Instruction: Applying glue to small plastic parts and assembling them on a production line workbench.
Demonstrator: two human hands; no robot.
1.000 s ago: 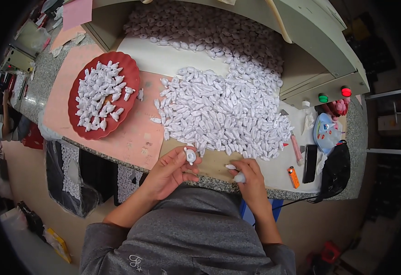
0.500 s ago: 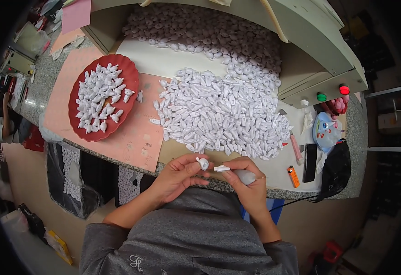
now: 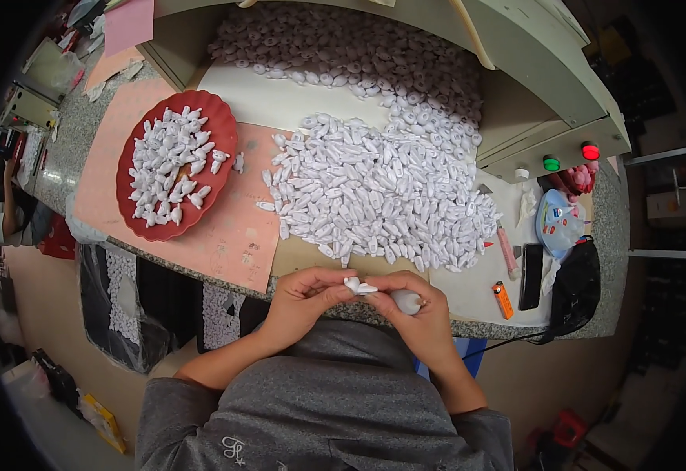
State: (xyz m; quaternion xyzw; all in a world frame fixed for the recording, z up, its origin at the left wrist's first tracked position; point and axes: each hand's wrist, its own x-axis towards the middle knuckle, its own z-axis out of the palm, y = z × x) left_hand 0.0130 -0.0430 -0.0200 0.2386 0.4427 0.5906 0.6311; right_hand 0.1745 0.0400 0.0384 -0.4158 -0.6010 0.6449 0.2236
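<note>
One small white plastic piece [image 3: 356, 286] sits pinched between the fingertips of both hands at the near edge of the worktop [image 3: 468, 286], just in front of the person's chest. The left hand [image 3: 305, 294] closes its grip on the piece's left end; the right hand [image 3: 417, 306] pinches the other end while its curled fingers also hold a small rounded white tool or part [image 3: 407, 300], too hidden to tell which. Just beyond the hands lies a broad heap of white pieces [image 3: 378, 196], spread loose across the worktop, with a greyer mound [image 3: 351, 51] behind it near the cabinet. To the left, a red plate [image 3: 221, 133] carries a far smaller batch of white pieces [image 3: 172, 165]. Judging by the two amounts, only a small share looks done and most of the heap is left.
</note>
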